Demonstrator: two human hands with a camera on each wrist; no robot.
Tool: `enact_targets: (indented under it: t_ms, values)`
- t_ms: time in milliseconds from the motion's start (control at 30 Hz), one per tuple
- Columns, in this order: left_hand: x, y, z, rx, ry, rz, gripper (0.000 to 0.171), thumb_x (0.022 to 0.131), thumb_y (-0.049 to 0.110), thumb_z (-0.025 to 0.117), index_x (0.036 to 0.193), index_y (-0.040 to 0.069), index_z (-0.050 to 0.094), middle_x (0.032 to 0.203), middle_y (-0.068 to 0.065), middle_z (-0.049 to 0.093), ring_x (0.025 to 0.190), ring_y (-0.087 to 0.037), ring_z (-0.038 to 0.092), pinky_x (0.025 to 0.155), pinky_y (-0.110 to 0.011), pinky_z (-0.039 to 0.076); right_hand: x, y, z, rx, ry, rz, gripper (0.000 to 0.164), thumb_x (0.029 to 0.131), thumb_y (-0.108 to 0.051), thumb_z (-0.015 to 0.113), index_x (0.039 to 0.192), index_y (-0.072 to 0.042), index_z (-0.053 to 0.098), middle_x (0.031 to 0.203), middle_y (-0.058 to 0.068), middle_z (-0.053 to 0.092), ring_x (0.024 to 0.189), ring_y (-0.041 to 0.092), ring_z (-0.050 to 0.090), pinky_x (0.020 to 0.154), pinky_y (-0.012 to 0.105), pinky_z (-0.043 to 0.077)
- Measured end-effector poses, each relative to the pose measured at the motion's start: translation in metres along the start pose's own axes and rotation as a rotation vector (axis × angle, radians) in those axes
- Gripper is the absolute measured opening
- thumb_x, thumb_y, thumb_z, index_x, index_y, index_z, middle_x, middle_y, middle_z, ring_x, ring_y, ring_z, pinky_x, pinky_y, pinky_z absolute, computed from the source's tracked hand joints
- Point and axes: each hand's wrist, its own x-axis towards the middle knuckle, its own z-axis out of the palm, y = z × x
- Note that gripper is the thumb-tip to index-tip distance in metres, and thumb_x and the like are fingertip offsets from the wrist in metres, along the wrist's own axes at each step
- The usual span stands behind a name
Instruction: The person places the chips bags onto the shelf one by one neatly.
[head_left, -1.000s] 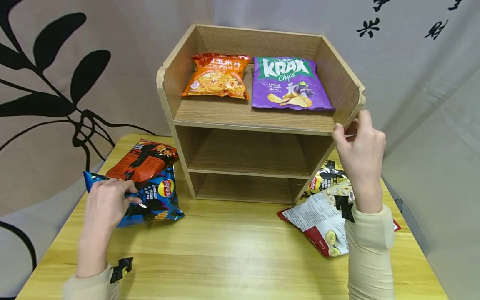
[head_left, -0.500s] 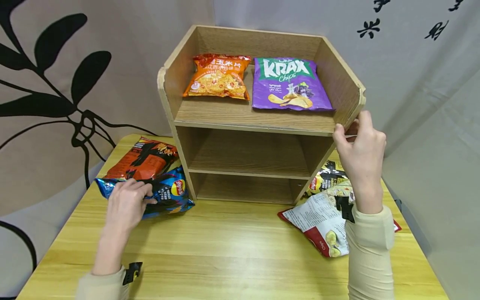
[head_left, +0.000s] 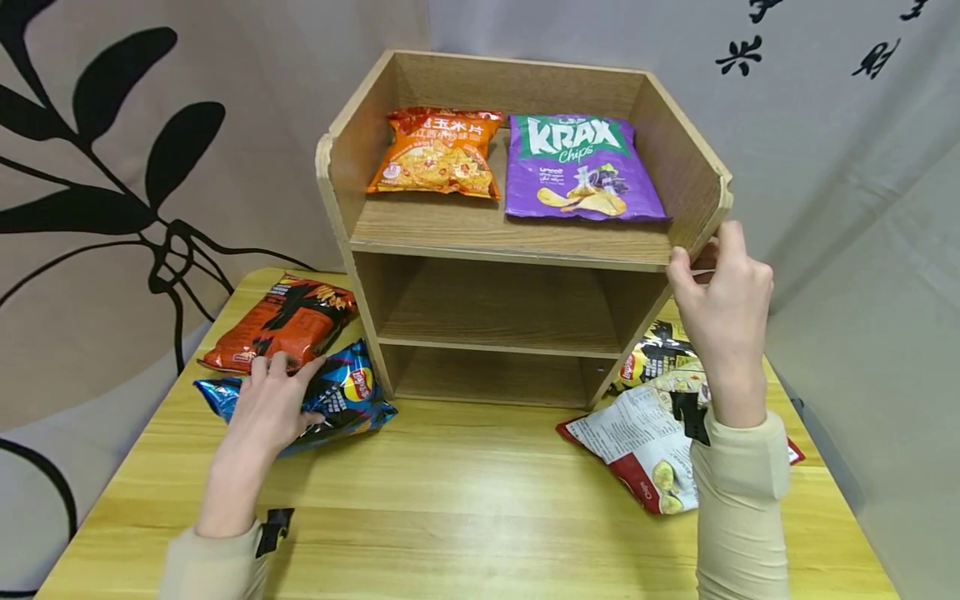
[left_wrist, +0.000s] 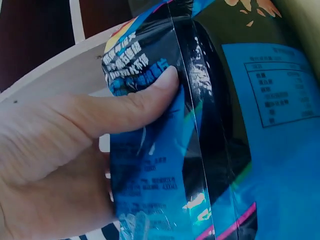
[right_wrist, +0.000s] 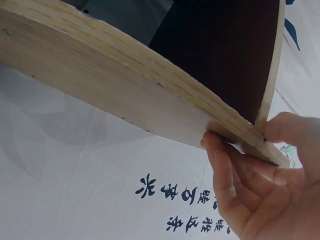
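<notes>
Backdrop (head_left: 847,233): pale grey sheet, looks like fabric, soft diagonal folds at right, vertical seam (head_left: 428,25) top centre. Big black plant print (head_left: 183,154) on the left, small black characters (head_left: 876,57) upper right; more characters in right wrist view. Table (head_left: 480,508): light yellow wood, grain running crosswise, pale glare on top. Light's diffuse, shadows soft. Wrist views dimmer, cooler.

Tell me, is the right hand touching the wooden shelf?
Touching: the right wrist view shows the right hand pinching the wooden shelf between thumb and fingers.
</notes>
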Motion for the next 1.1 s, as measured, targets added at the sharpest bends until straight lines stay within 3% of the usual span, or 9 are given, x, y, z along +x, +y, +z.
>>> enact_targets:
  t_ms: [133, 200, 300, 400, 500, 733, 833, 933, 1100]
  values:
    - [0.005, 0.002, -0.001, 0.013, -0.096, -0.014, 0.075, 0.073, 0.02, 0.08, 0.138, 0.004, 0.046, 0.138, -0.031, 0.044, 0.127, -0.051, 0.037, 0.097, -0.071, 0.028, 0.0, 0.0, 0.0, -0.001, 0.002, -0.003, 0.03, 0.089, -0.014, 0.056, 0.112, 0.004, 0.057, 0.1, 0.024, 0.071, 0.081, 0.035, 0.07, 0.062, -0.004, 0.033]
    - [0.007, 0.002, -0.001, 0.01, -0.116, -0.01, 0.076, 0.073, 0.02, 0.081, 0.138, 0.003, 0.046, 0.135, -0.03, 0.049, 0.124, -0.048, 0.045, 0.1, -0.073, 0.024, 0.0, 0.001, 0.0, -0.002, 0.002, -0.005, 0.03, 0.089, -0.015, 0.056, 0.112, 0.004, 0.057, 0.1, 0.024, 0.071, 0.081, 0.035, 0.07, 0.062, -0.004, 0.033]
    - [0.009, 0.002, -0.001, 0.014, -0.097, 0.001, 0.076, 0.07, 0.02, 0.083, 0.135, 0.002, 0.047, 0.121, -0.028, 0.061, 0.104, -0.044, 0.06, 0.096, -0.072, 0.028, 0.0, 0.001, 0.0, -0.003, 0.007, -0.009, 0.029, 0.088, -0.014, 0.056, 0.111, 0.004, 0.057, 0.098, 0.024, 0.071, 0.079, 0.035, 0.07, 0.062, -0.004, 0.033]
    - [0.008, 0.001, -0.002, 0.02, -0.055, 0.013, 0.074, 0.068, 0.019, 0.084, 0.132, 0.003, 0.05, 0.114, -0.026, 0.064, 0.095, -0.043, 0.062, 0.092, -0.071, 0.032, 0.0, 0.001, 0.0, -0.003, 0.011, -0.011, 0.029, 0.088, -0.014, 0.056, 0.11, 0.005, 0.057, 0.097, 0.024, 0.071, 0.079, 0.034, 0.07, 0.062, -0.004, 0.033]
    - [0.006, -0.001, -0.003, 0.02, -0.005, 0.017, 0.071, 0.068, 0.016, 0.084, 0.13, 0.003, 0.051, 0.116, -0.025, 0.062, 0.098, -0.045, 0.059, 0.091, -0.07, 0.032, 0.0, 0.001, 0.0, -0.001, 0.012, -0.011, 0.029, 0.088, -0.014, 0.056, 0.111, 0.004, 0.057, 0.097, 0.024, 0.071, 0.079, 0.034, 0.07, 0.062, -0.004, 0.033]
    - [0.001, -0.008, 0.005, 0.027, 0.22, 0.026, 0.065, 0.059, 0.011, 0.088, 0.115, -0.004, 0.058, 0.1, -0.026, 0.057, 0.091, -0.047, 0.053, 0.085, -0.07, 0.034, 0.0, 0.0, 0.0, -0.001, 0.01, -0.015, 0.03, 0.088, -0.014, 0.056, 0.112, 0.004, 0.057, 0.098, 0.025, 0.071, 0.08, 0.036, 0.07, 0.062, -0.004, 0.032]
    - [-0.001, -0.008, 0.011, 0.022, 0.277, 0.023, 0.065, 0.056, 0.01, 0.09, 0.111, -0.005, 0.059, 0.098, -0.027, 0.054, 0.089, -0.047, 0.051, 0.078, -0.068, 0.038, 0.0, 0.0, 0.0, -0.005, 0.011, -0.015, 0.029, 0.088, -0.014, 0.056, 0.111, 0.005, 0.057, 0.098, 0.025, 0.071, 0.079, 0.036, 0.07, 0.062, -0.004, 0.031]
    - [-0.003, -0.008, 0.013, 0.009, 0.224, 0.001, 0.068, 0.057, 0.012, 0.09, 0.114, -0.004, 0.056, 0.105, -0.03, 0.052, 0.093, -0.05, 0.05, 0.076, -0.068, 0.04, 0.0, 0.0, 0.0, -0.006, 0.007, -0.013, 0.029, 0.089, -0.014, 0.055, 0.11, 0.005, 0.057, 0.097, 0.025, 0.071, 0.079, 0.036, 0.07, 0.062, -0.004, 0.032]
    - [-0.005, -0.007, 0.002, -0.076, -0.058, -0.029, 0.083, 0.066, 0.025, 0.086, 0.131, -0.004, 0.044, 0.133, -0.036, 0.042, 0.117, -0.057, 0.042, 0.089, -0.076, 0.03, 0.0, 0.0, 0.0, -0.008, 0.005, -0.012, 0.03, 0.089, -0.014, 0.055, 0.111, 0.005, 0.057, 0.098, 0.025, 0.071, 0.079, 0.036, 0.07, 0.062, -0.004, 0.032]
